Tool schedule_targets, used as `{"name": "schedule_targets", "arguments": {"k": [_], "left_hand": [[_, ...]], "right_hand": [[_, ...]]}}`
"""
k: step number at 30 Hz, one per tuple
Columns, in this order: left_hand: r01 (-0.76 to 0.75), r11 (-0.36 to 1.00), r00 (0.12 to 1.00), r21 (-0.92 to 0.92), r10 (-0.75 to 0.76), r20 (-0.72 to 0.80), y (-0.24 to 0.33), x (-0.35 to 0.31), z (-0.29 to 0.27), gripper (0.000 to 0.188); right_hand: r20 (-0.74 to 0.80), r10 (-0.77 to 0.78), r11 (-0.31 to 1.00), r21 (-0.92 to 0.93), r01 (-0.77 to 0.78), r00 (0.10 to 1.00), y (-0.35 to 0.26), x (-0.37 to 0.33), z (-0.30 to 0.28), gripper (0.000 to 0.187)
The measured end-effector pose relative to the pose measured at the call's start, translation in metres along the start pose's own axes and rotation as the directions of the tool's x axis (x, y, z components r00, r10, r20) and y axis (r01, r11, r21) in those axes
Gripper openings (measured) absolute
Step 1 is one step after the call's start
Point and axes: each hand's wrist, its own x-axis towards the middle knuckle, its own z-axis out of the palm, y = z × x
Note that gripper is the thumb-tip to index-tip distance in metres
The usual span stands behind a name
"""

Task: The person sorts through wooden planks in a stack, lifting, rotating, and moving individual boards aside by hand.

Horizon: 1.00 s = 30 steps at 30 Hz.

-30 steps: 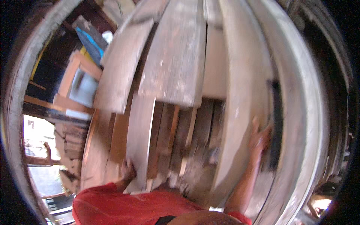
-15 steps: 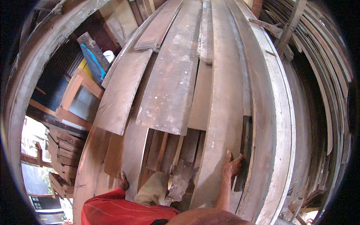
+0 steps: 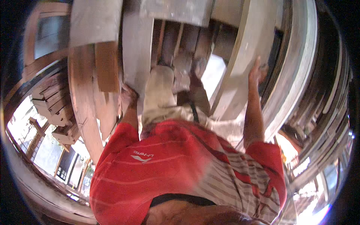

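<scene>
Long wooden planks run away from me, side by side and partly overlapping. At the left edge of a grey-brown plank (image 3: 137, 52) is my left hand (image 3: 129, 93), closed on that edge; its fingers are partly hidden and blurred. Farther right, my right hand (image 3: 257, 75) grips the right edge of a long pale plank (image 3: 249, 48), thumb lying along the top and fingers over the side. Between the two planks, my trouser leg (image 3: 159, 84) shows in a gap.
A short brown board (image 3: 107, 67) lies left of my left hand. Beyond the gap lies the end of a paint-spotted board (image 3: 176, 11). Stacked timber (image 3: 56, 101) stands on the left, and more long boards (image 3: 333, 75) line the right side.
My view has tipped down toward my body, so the planks and both hands appear higher and my red shirt fills the lower part. Both hands stay at their plank edges.
</scene>
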Motion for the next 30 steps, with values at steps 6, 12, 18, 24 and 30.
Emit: {"name": "schedule_targets", "arguments": {"k": [6,12,18,24,30], "left_hand": [[0.023,0.999,1.0,0.037,-0.024,0.014,-0.025,-0.005,0.034,0.061],[0.063,0.997,0.998,-0.037,-0.064,-0.009,-0.016,0.0,0.036,0.064],[-0.158,0.987,0.982,-0.031,0.16,0.096,-0.123,0.02,0.064,0.06],[0.094,0.95,0.993,-0.299,-0.065,0.103,-0.044,0.004,0.026,0.066],[-0.053,0.914,0.942,-0.401,-0.088,-0.323,-0.041,0.038,0.011,0.061]], "right_hand": [[0.007,0.121,0.987,0.108,-0.121,0.993,0.014,-0.012,0.007,0.087],[0.062,0.107,0.993,0.04,-0.11,0.992,-0.002,0.006,0.005,0.084],[0.207,-0.021,0.999,-0.024,0.027,0.978,0.025,-0.017,0.04,0.072],[0.18,0.091,0.957,-0.286,-0.037,0.979,0.066,0.001,0.006,0.071],[0.242,0.249,0.914,-0.38,-0.145,0.938,0.019,-0.007,-0.001,0.062]]}}
